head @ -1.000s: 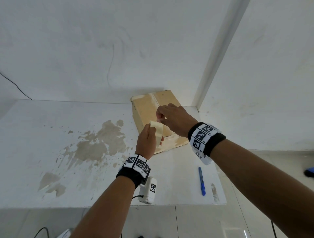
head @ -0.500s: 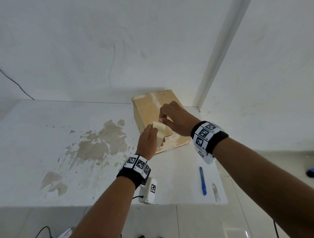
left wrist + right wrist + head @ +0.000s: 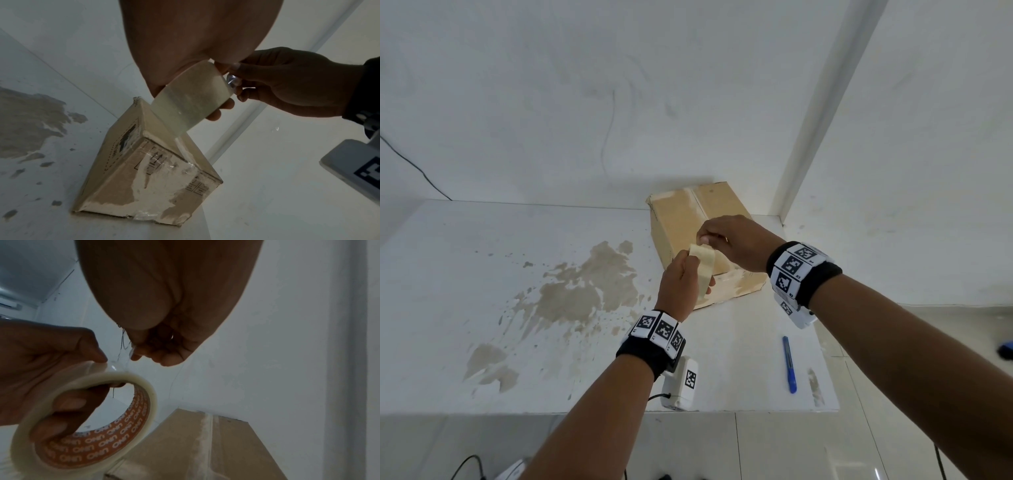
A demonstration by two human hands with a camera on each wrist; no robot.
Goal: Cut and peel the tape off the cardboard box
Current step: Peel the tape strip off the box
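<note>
The cardboard box (image 3: 681, 219) stands on the white table (image 3: 517, 342) against the back wall, its top seam scuffed pale; it also shows in the wrist views (image 3: 144, 170) (image 3: 216, 443). Just in front of and above it, my left hand (image 3: 681, 284) grips a roll of clear tape (image 3: 703, 267) with its fingers through the orange core (image 3: 131, 417). My right hand (image 3: 722, 240) pinches the loose clear end of the tape (image 3: 232, 81) at the top of the roll (image 3: 191, 100).
A blue pen-shaped cutter (image 3: 789, 365) lies on the table near its front right corner. A large brown stain (image 3: 578, 291) covers the table's middle. The table's front edge is close below my wrists, and the wall corner stands right behind the box.
My right hand has shifted slightly at the top of the roll. The left hand, the roll and the box have stayed almost still.
</note>
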